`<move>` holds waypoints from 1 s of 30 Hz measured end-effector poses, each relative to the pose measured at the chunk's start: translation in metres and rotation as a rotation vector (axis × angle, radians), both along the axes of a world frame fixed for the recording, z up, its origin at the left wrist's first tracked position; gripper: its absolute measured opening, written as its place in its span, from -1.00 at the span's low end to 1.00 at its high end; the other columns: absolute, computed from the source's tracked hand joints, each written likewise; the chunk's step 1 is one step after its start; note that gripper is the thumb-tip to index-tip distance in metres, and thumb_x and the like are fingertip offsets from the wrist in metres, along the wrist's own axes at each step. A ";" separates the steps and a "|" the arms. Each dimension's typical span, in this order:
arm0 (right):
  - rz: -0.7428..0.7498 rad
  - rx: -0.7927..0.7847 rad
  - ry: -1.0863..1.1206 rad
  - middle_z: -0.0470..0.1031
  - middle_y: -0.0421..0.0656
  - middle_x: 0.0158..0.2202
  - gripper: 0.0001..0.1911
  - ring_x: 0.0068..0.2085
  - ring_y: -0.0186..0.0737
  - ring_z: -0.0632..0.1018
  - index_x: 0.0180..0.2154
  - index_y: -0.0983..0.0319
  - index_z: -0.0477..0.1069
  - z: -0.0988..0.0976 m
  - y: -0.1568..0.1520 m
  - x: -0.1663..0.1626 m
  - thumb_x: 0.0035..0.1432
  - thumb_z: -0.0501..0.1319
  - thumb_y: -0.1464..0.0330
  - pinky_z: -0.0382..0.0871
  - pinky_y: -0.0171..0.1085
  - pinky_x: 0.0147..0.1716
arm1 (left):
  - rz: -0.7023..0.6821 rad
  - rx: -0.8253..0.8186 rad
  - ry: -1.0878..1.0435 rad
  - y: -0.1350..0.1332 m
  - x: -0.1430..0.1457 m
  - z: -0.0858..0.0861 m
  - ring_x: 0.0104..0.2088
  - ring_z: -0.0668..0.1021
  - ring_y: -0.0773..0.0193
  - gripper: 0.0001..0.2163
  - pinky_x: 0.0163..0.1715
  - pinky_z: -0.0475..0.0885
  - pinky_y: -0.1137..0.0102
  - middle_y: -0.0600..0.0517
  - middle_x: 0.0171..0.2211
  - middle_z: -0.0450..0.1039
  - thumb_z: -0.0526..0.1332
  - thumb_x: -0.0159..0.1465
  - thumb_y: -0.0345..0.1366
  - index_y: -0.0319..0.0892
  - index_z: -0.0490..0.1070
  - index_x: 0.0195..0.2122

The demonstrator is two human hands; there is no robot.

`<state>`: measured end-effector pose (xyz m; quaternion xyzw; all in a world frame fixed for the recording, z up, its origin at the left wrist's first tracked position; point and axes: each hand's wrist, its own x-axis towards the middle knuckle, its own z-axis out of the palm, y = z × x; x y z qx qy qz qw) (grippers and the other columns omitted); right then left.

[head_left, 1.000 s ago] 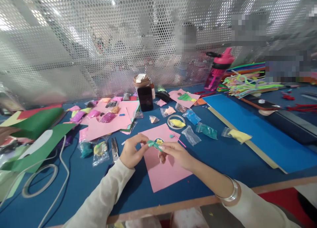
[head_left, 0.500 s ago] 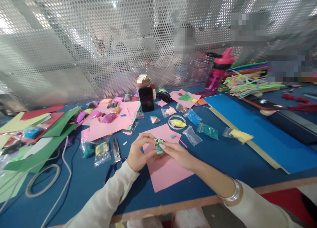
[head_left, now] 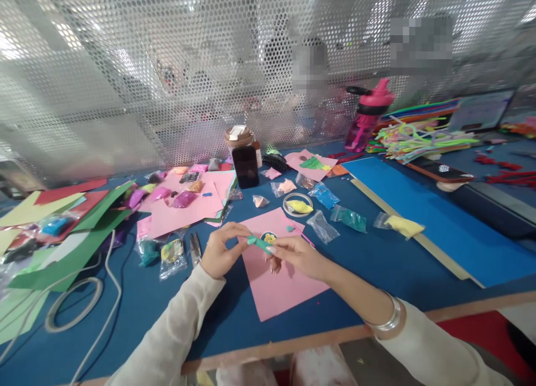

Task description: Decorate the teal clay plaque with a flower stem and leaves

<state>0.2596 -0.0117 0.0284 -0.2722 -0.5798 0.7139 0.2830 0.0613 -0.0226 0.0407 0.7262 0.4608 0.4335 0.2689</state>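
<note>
A strip of teal modelling clay (head_left: 260,244) stretches between my two hands, above a pink sheet of paper (head_left: 278,294). My left hand (head_left: 224,249) pinches its left end between thumb and fingers. The other end is gripped by the thumb and forefinger of my right hand (head_left: 299,256), whose lower fingers curl beneath. Just behind the clay, on the paper, lies a small round piece with a yellow flower (head_left: 269,238). A teal clay blob (head_left: 290,228) and a thin pink stick (head_left: 307,239) rest near the sheet's upper right corner.
Scissors (head_left: 195,249) lie left of my left hand. Bags of clay, such as a teal bag (head_left: 349,218), are scattered behind and to the right. A phone (head_left: 245,167) leans against a lidded cup (head_left: 238,134). A blue board (head_left: 439,224) covers the right side.
My hands have moved apart, my left hand going left. The teal clay between them has been drawn from a compact lump into a longer strip, uncovering more of the flower piece.
</note>
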 end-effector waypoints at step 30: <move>0.041 -0.087 0.039 0.43 -0.17 -0.61 -0.59 -0.55 -0.35 0.47 -0.48 0.35 0.37 -0.001 0.001 -0.002 0.01 0.16 0.09 0.35 -0.31 -0.46 | 0.092 0.059 -0.045 -0.010 0.014 -0.001 -0.45 0.48 0.32 -0.81 -0.36 0.40 0.41 0.00 -0.45 0.48 0.22 0.09 -0.32 -0.20 0.46 -0.26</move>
